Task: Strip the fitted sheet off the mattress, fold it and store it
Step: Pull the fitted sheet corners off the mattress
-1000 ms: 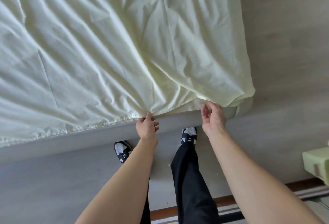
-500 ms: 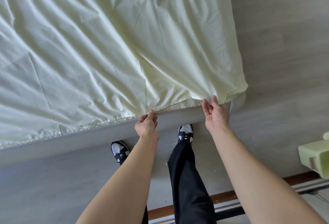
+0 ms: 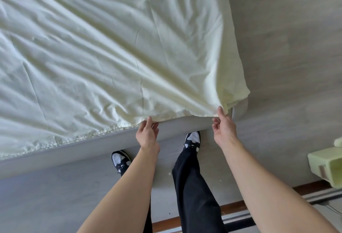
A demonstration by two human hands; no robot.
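So this was the stripping step, and not very far into it by the look of things. The person stood at the near edge of the mattress (image 3: 166, 131), close to its near right corner, with both hands on the hem of the fitted sheet (image 3: 111, 47).

The left hand (image 3: 147, 133) pinched the elastic edge between thumb and fingers, a bit along from the corner. The right hand (image 3: 224, 127) had its fingers curled up onto the hem right at the corner, where the fabric bunched into a little pouch. I couldn't tell how firm that grip was, since the fingertips went under the cloth.

The sheet itself was pale yellow-green, thin and very wrinkled, with creases fanning out from the two hands across the top of the mattress. Along the near edge the gathered elastic sat up on top and the grey side was bare below it. At the near right corner it was lifted but not fully off, I'd say.

Next move, in my opinion: peel that corner pocket up and over the corner, then drag the loose edge toward the far side. The risk is the elastic snapping back if only one hand pulls.

Also around: black-and-white sneakers (image 3: 192, 138) and a light green box (image 3: 325, 168) on the floor (image 3: 286, 57).
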